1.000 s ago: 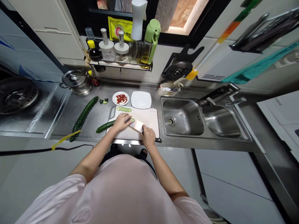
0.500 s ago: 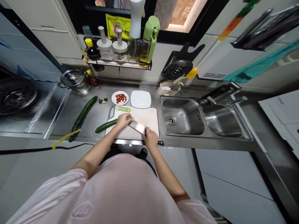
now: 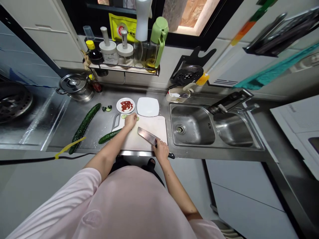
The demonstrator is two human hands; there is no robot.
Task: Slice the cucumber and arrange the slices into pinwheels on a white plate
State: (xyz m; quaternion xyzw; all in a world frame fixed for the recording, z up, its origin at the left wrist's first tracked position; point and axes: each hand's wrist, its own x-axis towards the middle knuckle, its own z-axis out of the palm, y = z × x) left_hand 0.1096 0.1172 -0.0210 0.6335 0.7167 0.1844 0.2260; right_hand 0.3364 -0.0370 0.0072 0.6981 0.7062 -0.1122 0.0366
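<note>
My left hand is closed at the far edge of the white cutting board, its fingertips pinching at a cucumber slice. It partly covers a row of cucumber slices. Under my left forearm lies the cut cucumber, partly on the board and partly on the counter. My right hand grips the black handle of a kitchen knife. The broad blade rests low over the middle of the board, pointing up and left, apart from the cucumber.
Beyond the board stand a plate of chopped red pieces and a white square plate. A whole cucumber and cucumber ends lie left, near a lidded pot. A double sink is to the right.
My left hand has moved from the cucumber's cut end beside the blade up to the row of slices. The knife stays in my right hand, and the view has shifted slightly.
</note>
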